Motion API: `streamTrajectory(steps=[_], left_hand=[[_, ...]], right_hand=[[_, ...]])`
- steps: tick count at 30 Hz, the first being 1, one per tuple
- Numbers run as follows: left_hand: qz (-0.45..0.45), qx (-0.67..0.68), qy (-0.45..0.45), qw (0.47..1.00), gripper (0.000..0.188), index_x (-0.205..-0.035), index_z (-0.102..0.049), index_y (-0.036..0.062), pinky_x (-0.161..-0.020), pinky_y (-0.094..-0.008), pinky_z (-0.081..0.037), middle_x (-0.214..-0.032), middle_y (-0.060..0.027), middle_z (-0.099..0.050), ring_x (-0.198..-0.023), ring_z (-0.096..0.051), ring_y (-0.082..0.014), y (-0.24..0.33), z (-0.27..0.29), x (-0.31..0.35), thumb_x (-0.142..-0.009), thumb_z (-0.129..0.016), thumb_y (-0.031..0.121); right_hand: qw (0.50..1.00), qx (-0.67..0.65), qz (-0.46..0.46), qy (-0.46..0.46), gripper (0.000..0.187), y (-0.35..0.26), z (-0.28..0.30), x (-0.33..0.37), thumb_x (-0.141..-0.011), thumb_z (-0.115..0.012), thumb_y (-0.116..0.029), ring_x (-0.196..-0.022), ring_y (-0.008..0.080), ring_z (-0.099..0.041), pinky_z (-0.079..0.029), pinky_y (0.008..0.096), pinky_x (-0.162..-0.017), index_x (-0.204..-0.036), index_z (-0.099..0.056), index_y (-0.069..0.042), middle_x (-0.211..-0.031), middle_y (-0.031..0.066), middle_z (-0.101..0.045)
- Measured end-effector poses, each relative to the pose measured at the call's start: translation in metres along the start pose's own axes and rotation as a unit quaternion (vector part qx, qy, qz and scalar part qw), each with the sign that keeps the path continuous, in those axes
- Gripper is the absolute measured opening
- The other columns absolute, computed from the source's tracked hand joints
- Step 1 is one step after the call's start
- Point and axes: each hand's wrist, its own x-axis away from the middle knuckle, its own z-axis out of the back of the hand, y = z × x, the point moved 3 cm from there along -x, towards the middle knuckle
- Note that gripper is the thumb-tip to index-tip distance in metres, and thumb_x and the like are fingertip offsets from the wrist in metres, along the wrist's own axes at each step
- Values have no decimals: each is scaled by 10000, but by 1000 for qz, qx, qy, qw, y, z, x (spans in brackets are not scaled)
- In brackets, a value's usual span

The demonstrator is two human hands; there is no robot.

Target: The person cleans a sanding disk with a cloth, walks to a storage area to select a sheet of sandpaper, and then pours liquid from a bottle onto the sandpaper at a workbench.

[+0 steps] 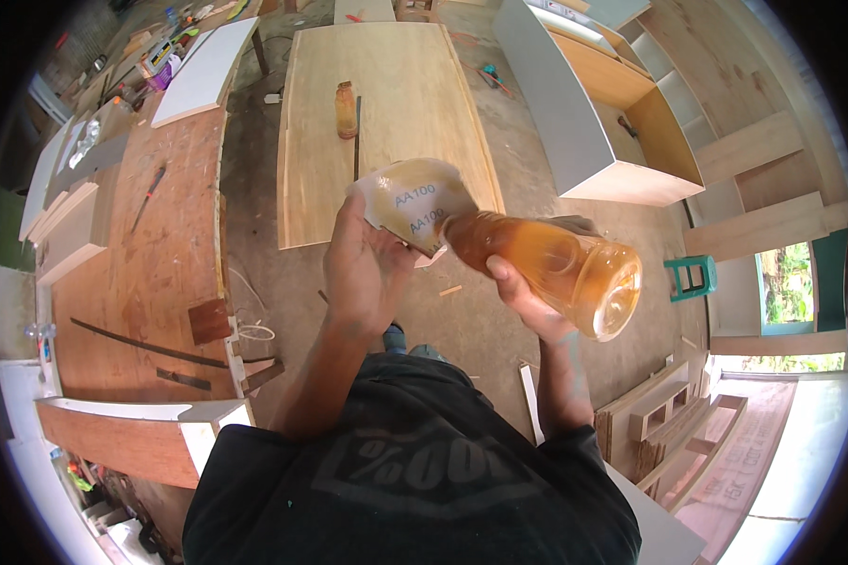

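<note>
A piece of sandpaper [400, 184], its pale printed backing facing up, rests across the fingers of my left hand [360, 268], which is closed on its lower edge. The upper part of the backing looks yellowish and glossy. My right hand [530, 299] is wrapped round a clear plastic bottle [565, 268] with amber liquid inside. The bottle is tipped well over, base toward the right and neck at the sandpaper's right edge. Whether the mouth touches the paper I cannot tell. Beyond my hands, a second amber bottle [346, 118] lies on a wooden panel [410, 85] beside a thin dark strip [357, 141].
At left stands a long wooden workbench [151, 282] with a screwdriver-like tool [148, 196] and dark strips. An open cabinet carcass [575, 104] is at far right, near a green stool [692, 277]. Wooden frames [674, 414] lie lower right.
</note>
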Motion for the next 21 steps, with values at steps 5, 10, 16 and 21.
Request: streamTrajectory(steps=[5,10,16,21], left_hand=[[-1,-30,65,997,472,-1327,-454,26,-944,-419,-470,-1243,-105,-574,-1148,-550,-231,-3,-20,10,-1060,-311,388],[-9,-26,-3,1000,436,-1283,-495,26,-993,-462,-450,-1254,-129,-585,-1156,-566,-254,-10,-10,10,-1049,-375,374],[1,-39,45,998,446,-1290,-487,13,-1001,-438,-455,-1241,-125,-596,-1142,-578,-242,-17,-12,8,-1051,-376,372],[-11,-87,0,996,452,-1304,-475,17,-1004,-438,-452,-1258,-120,-587,-1158,-569,-235,-27,-9,7,-1052,-372,379]], right_hand=[[999,33,-16,1,596,11,9,2,-887,-618,-534,-1066,215,-547,-432,437,-940,-1343,-440,-194,-1199,-24,-551],[995,-79,-58,5,594,-8,6,4,-901,-603,-524,-1108,229,-547,-428,453,-979,-1359,-428,-189,-1214,-6,-540],[995,94,31,17,622,18,10,7,-846,-688,-362,-1129,230,-553,-464,414,-937,-1352,-430,-109,-1232,57,-549],[995,66,46,58,649,3,6,-1,-725,-862,-216,-1039,208,-609,-520,347,-845,-1239,-529,-3,-1132,97,-613]])
